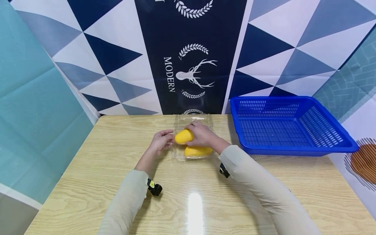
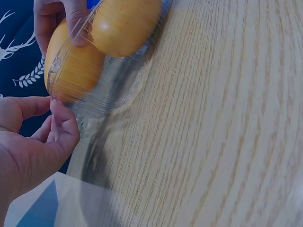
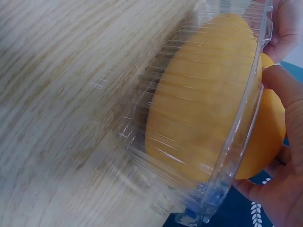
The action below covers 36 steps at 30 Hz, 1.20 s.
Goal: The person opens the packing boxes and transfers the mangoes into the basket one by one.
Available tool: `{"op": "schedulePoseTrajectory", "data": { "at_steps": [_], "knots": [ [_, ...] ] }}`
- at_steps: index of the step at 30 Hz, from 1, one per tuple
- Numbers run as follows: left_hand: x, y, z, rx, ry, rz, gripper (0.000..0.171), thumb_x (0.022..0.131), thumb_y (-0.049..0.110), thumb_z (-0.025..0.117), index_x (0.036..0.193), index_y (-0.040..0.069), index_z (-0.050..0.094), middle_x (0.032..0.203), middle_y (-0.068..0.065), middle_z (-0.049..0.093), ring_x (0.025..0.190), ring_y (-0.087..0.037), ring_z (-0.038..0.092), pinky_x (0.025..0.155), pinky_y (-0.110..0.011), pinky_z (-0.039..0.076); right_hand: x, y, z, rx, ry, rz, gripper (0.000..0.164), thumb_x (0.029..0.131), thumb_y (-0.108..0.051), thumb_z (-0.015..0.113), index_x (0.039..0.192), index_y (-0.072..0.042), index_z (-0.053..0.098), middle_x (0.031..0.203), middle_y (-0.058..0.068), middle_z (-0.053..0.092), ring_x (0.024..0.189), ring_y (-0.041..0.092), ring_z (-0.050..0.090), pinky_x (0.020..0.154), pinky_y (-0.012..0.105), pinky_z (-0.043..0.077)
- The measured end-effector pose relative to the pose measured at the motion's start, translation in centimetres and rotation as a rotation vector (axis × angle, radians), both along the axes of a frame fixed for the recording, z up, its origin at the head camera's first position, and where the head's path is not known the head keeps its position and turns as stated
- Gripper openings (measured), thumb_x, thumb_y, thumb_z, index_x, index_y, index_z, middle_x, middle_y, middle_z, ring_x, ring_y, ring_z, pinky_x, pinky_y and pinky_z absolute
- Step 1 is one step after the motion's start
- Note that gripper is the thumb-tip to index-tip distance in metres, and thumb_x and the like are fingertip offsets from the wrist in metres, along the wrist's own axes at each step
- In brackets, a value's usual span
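Observation:
A clear plastic clamshell container (image 1: pixel 179 152) sits on the wooden table with its lid raised at the back. One yellow mango (image 1: pixel 198 151) lies in its near right part. My right hand (image 1: pixel 201 134) grips a second mango (image 1: pixel 183 136) from above, fingers and thumb around its right end, over the left side of the container. At the container's left edge, my left hand (image 1: pixel 162 141) pinches the rim between thumb and finger, as the left wrist view shows. In the right wrist view the lying mango (image 3: pixel 201 99) shows through the ribbed plastic wall.
A blue perforated plastic basket (image 1: pixel 243 143) stands on the table to the right of the container. Behind the table hangs a patterned cloth (image 1: pixel 117 49) with triangles and a deer head. A teal cloth (image 1: pixel 38 98) hangs at the left.

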<state>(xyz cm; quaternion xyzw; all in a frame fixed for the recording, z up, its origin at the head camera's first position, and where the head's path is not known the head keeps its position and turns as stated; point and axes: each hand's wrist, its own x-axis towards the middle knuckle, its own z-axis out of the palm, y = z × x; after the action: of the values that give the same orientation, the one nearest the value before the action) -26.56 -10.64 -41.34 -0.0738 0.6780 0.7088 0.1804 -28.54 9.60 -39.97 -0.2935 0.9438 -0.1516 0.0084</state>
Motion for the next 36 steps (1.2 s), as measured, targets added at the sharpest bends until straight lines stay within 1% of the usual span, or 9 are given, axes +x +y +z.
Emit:
{"op": "schedulePoseTrajectory", "data": {
  "at_steps": [4,11,18,25,32,36],
  "knots": [
    [0.0,0.0,0.0,-0.005,0.012,-0.004,0.045,0.093,0.006,0.053,0.136,-0.002,0.042,0.090,-0.002,0.055,0.069,-0.009,0.054,0.062,-0.016,0.050,-0.1,0.2,0.0,-0.009,-0.003,0.011,0.064,0.074,-0.039,0.073,0.127,-0.010,0.054,0.123,0.009,0.057,0.109,0.025,0.050,0.092,0.045,0.045],
    [-1.5,-0.2,-2.6,0.007,0.018,0.013,0.045,0.093,0.009,0.056,0.135,0.002,0.045,0.092,-0.001,0.055,0.071,-0.009,0.054,0.059,-0.014,0.049,-0.1,0.4,-0.1,-0.034,-0.001,0.021,0.066,0.074,-0.040,0.074,0.128,-0.009,0.053,0.124,0.010,0.058,0.109,0.025,0.053,0.094,0.041,0.046],
    [-1.4,0.0,-2.6,-0.001,0.022,0.043,0.042,0.091,0.007,0.057,0.132,0.003,0.048,0.089,-0.003,0.055,0.067,-0.008,0.054,0.057,-0.014,0.049,-0.3,0.6,-0.2,-0.106,-0.029,-0.005,0.064,0.073,-0.037,0.076,0.125,-0.007,0.054,0.119,0.011,0.060,0.102,0.025,0.054,0.088,0.038,0.048],
    [-1.4,0.0,-2.7,-0.003,0.016,0.059,0.041,0.091,0.007,0.058,0.130,0.003,0.050,0.088,-0.003,0.055,0.065,-0.008,0.054,0.055,-0.014,0.048,-0.5,0.6,-0.3,-0.201,-0.102,-0.046,0.066,0.073,-0.035,0.077,0.126,-0.005,0.053,0.117,0.010,0.060,0.096,0.024,0.054,0.085,0.036,0.047],
    [-1.6,0.0,-2.8,0.007,0.006,0.063,0.041,0.091,0.007,0.058,0.131,0.004,0.050,0.093,-0.008,0.058,0.064,-0.007,0.055,0.054,-0.014,0.048,-0.5,0.7,-0.1,-0.253,-0.160,-0.089,0.068,0.073,-0.035,0.076,0.128,-0.004,0.051,0.115,0.010,0.059,0.095,0.024,0.053,0.085,0.036,0.047],
    [-1.7,0.0,-2.9,0.009,0.006,0.067,0.040,0.091,0.007,0.058,0.130,0.004,0.051,0.090,-0.006,0.057,0.064,-0.007,0.055,0.054,-0.015,0.048,-0.5,0.7,-0.1,-0.269,-0.184,-0.108,0.068,0.075,-0.036,0.075,0.130,-0.004,0.050,0.117,0.010,0.058,0.095,0.024,0.053,0.086,0.035,0.047]
  ]
}}
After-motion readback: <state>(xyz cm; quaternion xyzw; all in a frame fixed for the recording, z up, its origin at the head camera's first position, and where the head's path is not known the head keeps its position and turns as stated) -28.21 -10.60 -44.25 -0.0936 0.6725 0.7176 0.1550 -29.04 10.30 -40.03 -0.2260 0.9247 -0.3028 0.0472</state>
